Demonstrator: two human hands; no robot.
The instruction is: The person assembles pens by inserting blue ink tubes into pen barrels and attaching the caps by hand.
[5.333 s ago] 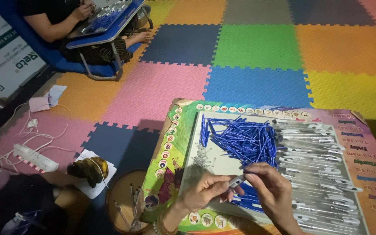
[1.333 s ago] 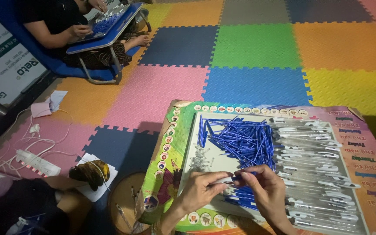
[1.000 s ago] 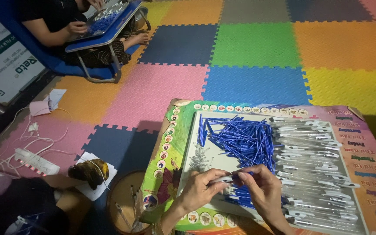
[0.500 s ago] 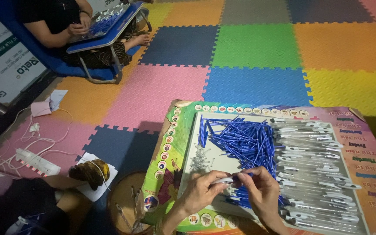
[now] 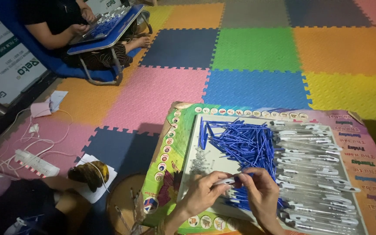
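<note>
Both hands have barely shifted: left hand [image 5: 205, 193] pinches a white pen barrel [image 5: 226, 181], right hand [image 5: 260, 196] pinches its blue refill end over the worktop [image 5: 177, 143]. Light, stiff, slippery; grip mid-barrel.

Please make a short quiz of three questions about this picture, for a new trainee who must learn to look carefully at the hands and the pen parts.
1. True or false: both hands, the left hand and the right hand, meet on one small white pen part.
2. Which lies to the left on the white tray?
A. the pile of blue refills
B. the rows of clear pen barrels
3. Fill in: the foam floor mat is made of coloured ____ that lock together.

Key: 1 true; 2 A; 3 squares.
</note>
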